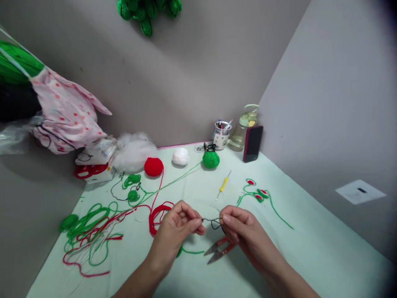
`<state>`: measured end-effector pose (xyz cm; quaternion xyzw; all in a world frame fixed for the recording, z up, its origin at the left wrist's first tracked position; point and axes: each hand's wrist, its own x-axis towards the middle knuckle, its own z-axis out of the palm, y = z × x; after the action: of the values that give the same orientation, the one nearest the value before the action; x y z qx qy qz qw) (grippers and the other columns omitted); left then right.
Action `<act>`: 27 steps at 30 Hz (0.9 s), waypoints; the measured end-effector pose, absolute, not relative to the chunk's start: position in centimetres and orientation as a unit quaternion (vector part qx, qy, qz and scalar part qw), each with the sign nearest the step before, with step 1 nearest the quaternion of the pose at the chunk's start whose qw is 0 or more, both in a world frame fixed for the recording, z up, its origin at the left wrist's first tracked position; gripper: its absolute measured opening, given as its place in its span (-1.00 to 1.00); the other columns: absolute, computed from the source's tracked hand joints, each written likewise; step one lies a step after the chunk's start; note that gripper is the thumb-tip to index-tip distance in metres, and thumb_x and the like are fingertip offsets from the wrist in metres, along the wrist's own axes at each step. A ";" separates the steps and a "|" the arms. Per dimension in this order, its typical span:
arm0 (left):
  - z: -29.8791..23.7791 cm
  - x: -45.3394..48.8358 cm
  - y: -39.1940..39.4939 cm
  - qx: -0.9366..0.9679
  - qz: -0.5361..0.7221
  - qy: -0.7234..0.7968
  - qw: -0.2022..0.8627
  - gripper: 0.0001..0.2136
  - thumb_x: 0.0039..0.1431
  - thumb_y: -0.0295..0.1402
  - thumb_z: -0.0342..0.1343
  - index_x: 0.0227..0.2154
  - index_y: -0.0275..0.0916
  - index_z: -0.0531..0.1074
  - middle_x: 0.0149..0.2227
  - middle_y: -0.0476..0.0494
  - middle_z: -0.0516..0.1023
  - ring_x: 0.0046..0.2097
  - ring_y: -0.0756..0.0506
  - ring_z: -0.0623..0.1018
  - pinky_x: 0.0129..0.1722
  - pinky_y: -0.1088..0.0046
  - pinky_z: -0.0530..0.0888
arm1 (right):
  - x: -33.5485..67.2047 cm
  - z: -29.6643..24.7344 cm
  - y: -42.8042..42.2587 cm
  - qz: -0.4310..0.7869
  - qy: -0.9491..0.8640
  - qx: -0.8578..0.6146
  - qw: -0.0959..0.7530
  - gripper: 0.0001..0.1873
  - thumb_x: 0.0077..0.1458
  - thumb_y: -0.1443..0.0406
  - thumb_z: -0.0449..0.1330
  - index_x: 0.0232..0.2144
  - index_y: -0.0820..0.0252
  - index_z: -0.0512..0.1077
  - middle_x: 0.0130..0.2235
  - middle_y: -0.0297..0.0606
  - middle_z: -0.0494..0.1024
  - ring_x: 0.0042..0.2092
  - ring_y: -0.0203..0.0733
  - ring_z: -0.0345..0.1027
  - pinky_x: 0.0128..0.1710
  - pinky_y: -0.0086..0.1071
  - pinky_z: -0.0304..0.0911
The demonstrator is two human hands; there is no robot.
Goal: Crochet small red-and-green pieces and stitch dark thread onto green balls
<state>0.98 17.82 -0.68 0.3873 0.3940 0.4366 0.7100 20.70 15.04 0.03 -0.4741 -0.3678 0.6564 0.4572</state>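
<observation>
Thin black looped cord [212,222] — just beyond the red-handled metal snips [214,248], pinched between closed fingertips of left hand [176,225] and right hand [243,225], presumably to keep its loop spread. Whether right palm grips snips — cannot tell.

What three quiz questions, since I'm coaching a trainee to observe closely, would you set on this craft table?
1. True or false: a dark thread runs between the fingers of the left hand and the right hand.
2. What colour is the ball just left of the white ball in the picture? A) yellow B) red C) blue
3. Fill in: the phone stands next to the ____.

Key: 1 true; 2 B, the red ball; 3 bottle.
</observation>
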 end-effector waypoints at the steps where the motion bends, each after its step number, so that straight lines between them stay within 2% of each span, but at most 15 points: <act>1: -0.6 0.9 17.9 0.403 0.434 0.401 0.699 -0.79 0.03 -0.34 0.40 -0.30 -0.20 0.50 -0.40 0.05 0.53 -0.41 0.00 0.61 -0.32 0.50 0.48 | 20.7 0.1 15.0 0.662 -0.365 -0.467 0.458 -0.59 0.06 0.02 0.39 -0.45 0.26 0.48 -0.67 -0.53 0.12 -0.56 -0.42 -0.15 -0.51 -0.43 -0.21; 3: -0.3 0.8 17.9 0.446 0.409 0.421 0.676 -0.77 0.07 -0.35 0.34 -0.18 -0.18 0.55 -0.41 0.05 0.52 -0.40 0.00 0.59 -0.33 0.50 0.45 | 20.6 0.4 15.0 0.676 -0.360 -0.452 0.457 -0.60 0.04 0.03 0.40 -0.46 0.27 0.50 -0.68 -0.54 0.10 -0.57 -0.43 -0.17 -0.52 -0.43 -0.22; 4: -0.1 0.7 17.9 0.469 0.388 0.429 0.667 -0.79 0.09 -0.35 0.32 -0.18 -0.20 0.59 -0.43 0.02 0.53 -0.39 -0.02 0.59 -0.33 0.49 0.44 | 20.7 0.5 15.0 0.680 -0.358 -0.446 0.459 -0.60 0.02 0.03 0.41 -0.46 0.27 0.51 -0.68 -0.54 0.10 -0.57 -0.43 -0.18 -0.52 -0.43 -0.22; 7: 0.4 0.6 17.8 0.512 0.334 0.442 0.657 -0.86 0.08 -0.32 0.28 -0.34 -0.26 0.64 -0.49 -0.06 0.58 -0.39 -0.06 0.58 -0.35 0.46 0.41 | 21.0 0.6 15.0 0.676 -0.350 -0.442 0.476 -0.61 0.00 0.05 0.43 -0.47 0.27 0.52 -0.67 -0.53 0.11 -0.57 -0.43 -0.16 -0.52 -0.44 -0.21; 9: 0.5 0.6 17.8 0.511 0.314 0.441 0.668 -0.86 0.06 -0.31 0.30 -0.37 -0.27 0.63 -0.53 -0.08 0.59 -0.43 -0.06 0.56 -0.37 0.46 0.40 | 21.2 0.6 15.2 0.661 -0.341 -0.450 0.494 -0.62 0.01 0.06 0.43 -0.47 0.27 0.51 -0.67 -0.53 0.10 -0.56 -0.42 -0.16 -0.51 -0.44 -0.20; 15: -0.1 0.4 17.9 0.423 0.315 0.398 0.750 -0.80 0.05 -0.24 0.38 -0.45 -0.28 0.55 -0.61 0.00 0.52 -0.51 0.03 0.50 -0.40 0.53 0.40 | 21.5 0.4 15.9 0.620 -0.328 -0.491 0.518 -0.62 0.05 0.05 0.40 -0.49 0.22 0.46 -0.65 -0.53 0.06 -0.55 -0.40 -0.17 -0.52 -0.43 -0.19; 17: 0.0 0.4 17.8 0.352 0.351 0.378 0.781 -0.76 0.05 -0.22 0.40 -0.47 -0.28 0.54 -0.60 0.05 0.46 -0.55 0.08 0.42 -0.46 0.56 0.38 | 21.2 0.3 15.6 0.569 -0.367 -0.535 0.506 -0.64 0.09 0.04 0.36 -0.48 0.22 0.47 -0.64 -0.49 0.12 -0.55 -0.37 -0.11 -0.53 -0.43 -0.15; 19: 0.3 0.5 17.7 0.267 0.395 0.360 0.802 -0.73 -0.01 -0.22 0.45 -0.47 -0.30 0.55 -0.54 0.06 0.43 -0.56 0.13 0.33 -0.50 0.60 0.36 | 20.6 0.0 15.0 0.477 -0.471 -0.560 0.486 -0.69 0.17 0.10 0.31 -0.46 0.21 0.51 -0.58 -0.38 0.29 -0.52 -0.33 0.06 -0.51 -0.41 -0.04; 21: 0.6 0.7 17.4 0.199 0.434 0.355 0.804 -0.72 -0.09 -0.24 0.50 -0.46 -0.33 0.58 -0.47 0.04 0.43 -0.54 0.16 0.28 -0.52 0.64 0.33 | 19.9 -0.4 14.1 0.361 -0.628 -0.519 0.454 -0.78 0.25 0.23 0.23 -0.39 0.22 0.56 -0.51 -0.28 0.42 -0.47 -0.27 0.20 -0.46 -0.39 0.06; 24: 0.6 1.2 16.8 0.176 0.452 0.374 0.790 -0.71 -0.14 -0.25 0.53 -0.43 -0.34 0.62 -0.44 0.01 0.45 -0.53 0.17 0.23 -0.54 0.67 0.25 | 19.0 -0.7 12.9 0.213 -0.798 -0.399 0.397 -0.79 0.30 0.40 0.13 -0.24 0.29 0.59 -0.50 -0.22 0.44 -0.45 -0.24 0.25 -0.44 -0.37 0.11; 27: 0.4 1.6 16.6 0.253 0.431 0.420 0.757 -0.74 -0.09 -0.21 0.48 -0.41 -0.30 0.66 -0.44 -0.02 0.48 -0.54 0.15 0.16 -0.57 0.62 0.15 | 18.6 -0.2 12.2 0.208 -0.818 -0.374 0.385 -0.78 0.32 0.41 0.11 -0.22 0.31 0.58 -0.50 -0.20 0.45 -0.45 -0.23 0.27 -0.44 -0.38 0.13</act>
<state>1.57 16.60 0.40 0.2527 0.4205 0.4309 0.7574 18.64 12.23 -0.16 -0.3737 -0.8178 0.2078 0.3850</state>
